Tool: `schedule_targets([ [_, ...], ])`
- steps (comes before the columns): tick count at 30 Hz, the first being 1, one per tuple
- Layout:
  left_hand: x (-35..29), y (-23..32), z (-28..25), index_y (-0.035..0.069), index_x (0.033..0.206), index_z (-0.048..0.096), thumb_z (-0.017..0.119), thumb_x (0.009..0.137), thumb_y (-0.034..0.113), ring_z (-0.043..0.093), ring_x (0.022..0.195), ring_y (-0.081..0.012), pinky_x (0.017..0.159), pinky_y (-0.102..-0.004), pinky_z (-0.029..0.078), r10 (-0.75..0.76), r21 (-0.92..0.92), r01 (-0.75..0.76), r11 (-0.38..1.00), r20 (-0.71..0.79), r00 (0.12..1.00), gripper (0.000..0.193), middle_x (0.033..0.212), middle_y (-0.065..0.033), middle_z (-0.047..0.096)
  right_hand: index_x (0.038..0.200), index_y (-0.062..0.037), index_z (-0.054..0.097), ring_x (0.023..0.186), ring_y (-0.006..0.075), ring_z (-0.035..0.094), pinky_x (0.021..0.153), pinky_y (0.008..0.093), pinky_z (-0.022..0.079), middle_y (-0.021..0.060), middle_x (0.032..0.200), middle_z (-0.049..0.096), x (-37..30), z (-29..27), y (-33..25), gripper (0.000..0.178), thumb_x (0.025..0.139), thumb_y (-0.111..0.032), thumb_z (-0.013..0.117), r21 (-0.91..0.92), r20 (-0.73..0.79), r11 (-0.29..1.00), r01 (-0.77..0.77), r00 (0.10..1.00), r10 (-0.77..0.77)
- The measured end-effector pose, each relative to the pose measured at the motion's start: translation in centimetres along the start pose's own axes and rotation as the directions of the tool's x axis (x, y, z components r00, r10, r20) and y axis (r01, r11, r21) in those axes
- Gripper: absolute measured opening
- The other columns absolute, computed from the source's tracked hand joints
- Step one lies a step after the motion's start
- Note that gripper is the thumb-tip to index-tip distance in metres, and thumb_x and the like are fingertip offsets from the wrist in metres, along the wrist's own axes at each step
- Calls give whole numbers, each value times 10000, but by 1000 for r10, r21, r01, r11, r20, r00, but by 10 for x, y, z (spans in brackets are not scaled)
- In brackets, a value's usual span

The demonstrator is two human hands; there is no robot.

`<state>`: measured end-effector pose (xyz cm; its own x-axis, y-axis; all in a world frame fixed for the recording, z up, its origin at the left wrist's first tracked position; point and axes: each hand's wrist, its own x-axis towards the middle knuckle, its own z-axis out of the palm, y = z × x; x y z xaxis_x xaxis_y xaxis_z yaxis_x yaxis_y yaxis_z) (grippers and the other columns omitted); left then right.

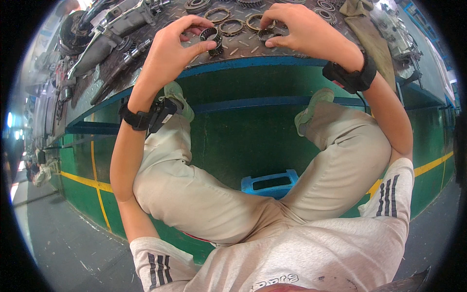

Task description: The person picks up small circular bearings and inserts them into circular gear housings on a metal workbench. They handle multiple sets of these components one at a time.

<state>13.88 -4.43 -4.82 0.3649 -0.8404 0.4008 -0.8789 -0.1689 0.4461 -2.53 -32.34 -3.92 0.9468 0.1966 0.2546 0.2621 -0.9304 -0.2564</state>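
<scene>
My left hand [174,47] pinches a dark needle roller bearing [217,45] between thumb and fingers, just above the near edge of the workbench [245,48]. To its right, my right hand [304,30] has thumb and fingers closed round a thin dark ring [264,35], partly hidden by the fingers. Behind and between the hands lie brass-coloured synchronizer rings: one ring [232,27] in the middle, another ring [217,15] farther back, and a third ring [253,22] beside my right fingers.
A gear shaft [127,57] and a grey gearbox housing [119,30] lie at the left. Gears [325,15] stand at the back. An olive cloth [370,41] hangs over the edge at right, next to another gearbox part [396,36]. A blue stool [248,184] shows between my legs.
</scene>
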Motion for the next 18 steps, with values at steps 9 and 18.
schedule_targets([
  [9, 13, 17, 21, 70, 1235, 758, 855, 899, 220, 699, 1097, -170, 958, -312, 508, 97, -34, -100, 994, -85, 992, 381, 1168, -64, 771, 1117, 0, 746, 1094, 414, 694, 959, 480, 550, 217, 1101, 738, 0, -1, -1, 319, 874, -196, 808, -14, 60, 1000, 10, 998, -9],
  [18, 11, 7, 32, 54, 1305, 708, 869, 860, 173, 721, 1135, -287, 1027, -391, 544, 31, -3, -31, 1000, 53, 998, 488, 1182, -143, 764, 1086, 29, 749, 1014, 422, 730, 893, 487, 574, 237, 1031, 764, -3, -21, -12, 276, 867, -135, 773, 20, 178, 990, -141, 975, 135],
])
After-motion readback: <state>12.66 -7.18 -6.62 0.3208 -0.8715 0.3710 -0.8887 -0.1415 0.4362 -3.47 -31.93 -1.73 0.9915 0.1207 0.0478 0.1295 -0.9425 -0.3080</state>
